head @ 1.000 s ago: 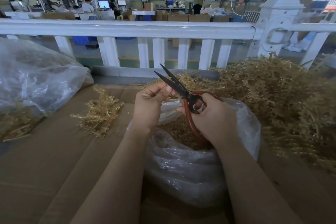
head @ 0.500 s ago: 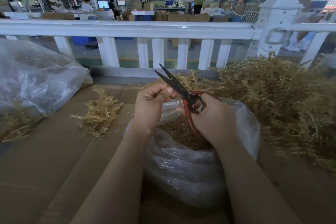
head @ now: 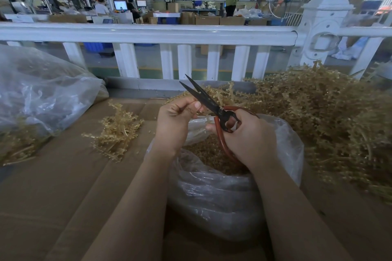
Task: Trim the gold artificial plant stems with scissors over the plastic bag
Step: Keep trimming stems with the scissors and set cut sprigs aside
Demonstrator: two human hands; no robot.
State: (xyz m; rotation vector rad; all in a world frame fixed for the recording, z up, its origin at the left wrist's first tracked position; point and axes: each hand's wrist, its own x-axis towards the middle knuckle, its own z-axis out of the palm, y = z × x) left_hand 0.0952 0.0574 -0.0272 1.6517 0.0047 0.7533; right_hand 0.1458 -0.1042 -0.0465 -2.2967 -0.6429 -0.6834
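Observation:
My right hand (head: 248, 135) grips the red handles of black-bladed scissors (head: 201, 95), whose blades stand slightly apart and point up and left. My left hand (head: 176, 121) is curled beside the blades and pinches a small gold stem piece, mostly hidden by the fingers. Both hands hover over an open clear plastic bag (head: 222, 197) holding gold trimmings (head: 207, 154). A large heap of gold plant stems (head: 318, 116) lies to the right.
A small bunch of gold stems (head: 116, 131) lies on the cardboard surface (head: 53, 197) at left. Another clear bag (head: 42, 91) with gold stems sits far left. A white railing (head: 148, 34) runs behind the work area; people work in the hall beyond.
The scissor blades have closed a little. Both hands stay over the bag in almost the same place.

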